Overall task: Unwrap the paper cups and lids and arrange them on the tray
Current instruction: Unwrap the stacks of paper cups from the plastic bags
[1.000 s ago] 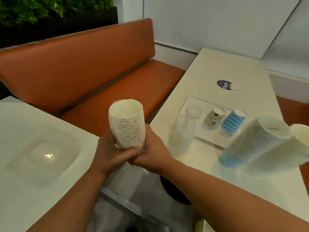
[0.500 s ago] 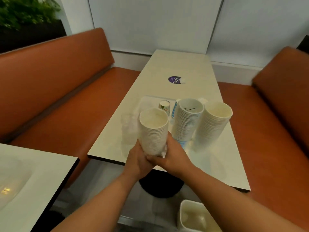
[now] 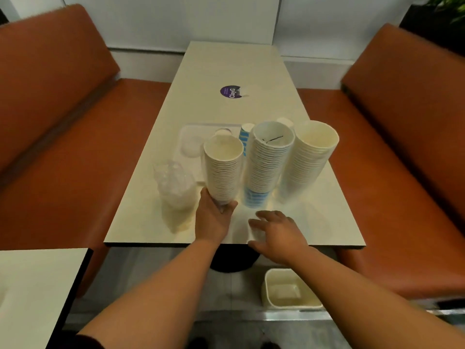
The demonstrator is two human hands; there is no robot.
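Observation:
My left hand (image 3: 214, 217) grips the base of a tall stack of white paper cups (image 3: 222, 167), standing upright on the table. My right hand (image 3: 275, 233) hovers open just above the table's near edge, holding nothing. Two more cup stacks stand to the right: one with a blue-patterned bottom cup (image 3: 269, 162) and a plain white one (image 3: 309, 157). A wrapped stack of clear lids (image 3: 175, 185) stands left of my left hand. Behind the stacks lies the white tray (image 3: 187, 132), with a blue striped cup (image 3: 245, 136) and other cups on it, mostly hidden.
The cream table (image 3: 234, 71) carries a purple round sticker (image 3: 230, 92) farther back. Orange benches (image 3: 57, 109) flank it on both sides. A white bin (image 3: 286, 289) sits on the floor under the near edge. Another table corner (image 3: 37, 285) is at lower left.
I turned to the table and set the cup stack down on it beside the other stacks. My right hand has let go of the stack and pulled back to the near edge.

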